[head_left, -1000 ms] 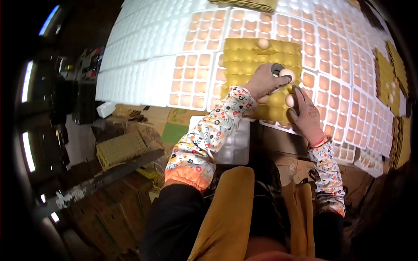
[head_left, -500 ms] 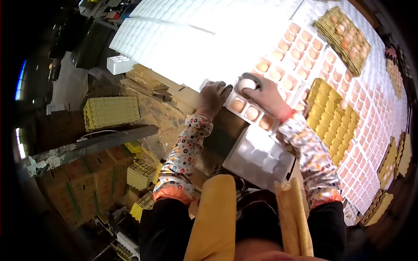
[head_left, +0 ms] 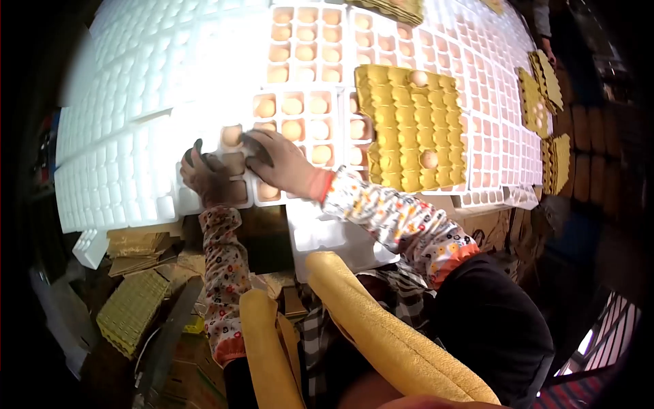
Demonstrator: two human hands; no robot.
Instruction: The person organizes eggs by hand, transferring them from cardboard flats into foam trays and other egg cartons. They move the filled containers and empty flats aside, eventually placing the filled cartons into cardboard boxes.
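Note:
My left hand (head_left: 206,176) is over the near edge of a brightly lit white tray, fingers bent and apart, with no egg visible in it. Just to its right, my right hand (head_left: 286,163) reaches in with dark-covered fingertips spread. A brown egg (head_left: 232,135) sits in a cell beside those fingertips. Shaded eggs (head_left: 235,163) lie in cells between the two hands. The right hand partly covers a white tray (head_left: 296,97) with brown eggs (head_left: 292,105) in its cells.
A yellow egg tray (head_left: 409,129) with two eggs lies on white trays at right. More white trays (head_left: 112,170) spread left, under glare. A translucent tray (head_left: 334,238) is near my body. Flattened cardboard (head_left: 139,244) and stacked yellow trays (head_left: 133,310) are lower left.
The view has turned, so the trays appear shifted left. My right hand, which held an egg, now has its fingers apart beside an egg in a cell. Both hands are closer together.

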